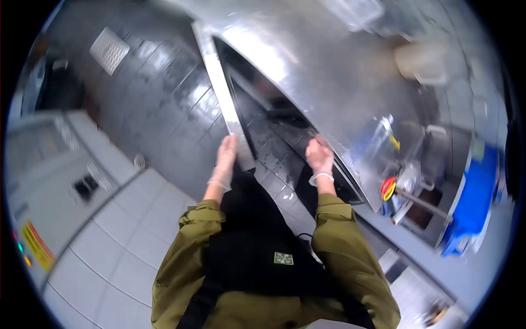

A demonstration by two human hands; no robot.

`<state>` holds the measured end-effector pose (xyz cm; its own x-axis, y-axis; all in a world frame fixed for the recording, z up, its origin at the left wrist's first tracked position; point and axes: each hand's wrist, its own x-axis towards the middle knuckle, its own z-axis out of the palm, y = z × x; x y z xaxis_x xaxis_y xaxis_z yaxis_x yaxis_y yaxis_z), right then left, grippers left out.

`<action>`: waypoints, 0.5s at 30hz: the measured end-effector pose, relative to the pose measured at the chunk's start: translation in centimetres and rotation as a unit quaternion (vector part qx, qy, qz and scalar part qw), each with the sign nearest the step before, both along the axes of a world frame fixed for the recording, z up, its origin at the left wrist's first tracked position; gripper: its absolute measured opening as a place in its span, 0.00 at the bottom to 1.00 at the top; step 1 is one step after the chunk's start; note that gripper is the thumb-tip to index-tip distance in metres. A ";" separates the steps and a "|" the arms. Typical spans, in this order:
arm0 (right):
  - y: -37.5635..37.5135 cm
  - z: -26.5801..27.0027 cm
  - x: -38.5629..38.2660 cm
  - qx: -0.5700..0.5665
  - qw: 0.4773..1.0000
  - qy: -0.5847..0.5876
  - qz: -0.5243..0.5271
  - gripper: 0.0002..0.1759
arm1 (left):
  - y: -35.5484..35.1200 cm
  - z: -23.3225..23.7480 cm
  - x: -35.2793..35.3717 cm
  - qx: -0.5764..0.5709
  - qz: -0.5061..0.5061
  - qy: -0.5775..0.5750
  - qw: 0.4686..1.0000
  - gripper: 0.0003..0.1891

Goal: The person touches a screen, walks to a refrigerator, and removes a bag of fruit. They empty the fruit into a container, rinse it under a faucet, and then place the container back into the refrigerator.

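A metal-faced cabinet door (pixel 222 93) stands swung out from under the steel counter (pixel 329 82). My left hand (pixel 224 160), in a clear disposable glove, lies with fingers stretched out against the outer face of this door, near its lower end in view. Close to the counter's front edge is my right hand (pixel 319 158), gloved too, its fingers curled closed. Something small and dark shows at those fingertips; I cannot tell what it is. Between the two hands the dark cabinet opening and wet floor tiles show.
Scissors with red and yellow handles (pixel 388 188) lie at the counter's right, among clear plastic items. Beyond them is a blue package (pixel 472 197). A pale container (pixel 422 60) stands farther back. At left is a machine panel (pixel 49 164); a floor drain cover (pixel 109 50) lies at upper left.
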<state>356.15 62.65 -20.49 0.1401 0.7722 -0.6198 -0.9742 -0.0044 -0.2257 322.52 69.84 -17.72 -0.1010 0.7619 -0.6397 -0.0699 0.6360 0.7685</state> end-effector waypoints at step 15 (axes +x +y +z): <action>-7.5 0.2 -4.7 -0.054 0.985 -0.017 0.161 0.24 | 11.7 -4.7 -39.2 0.140 -0.026 0.409 0.901 0.33</action>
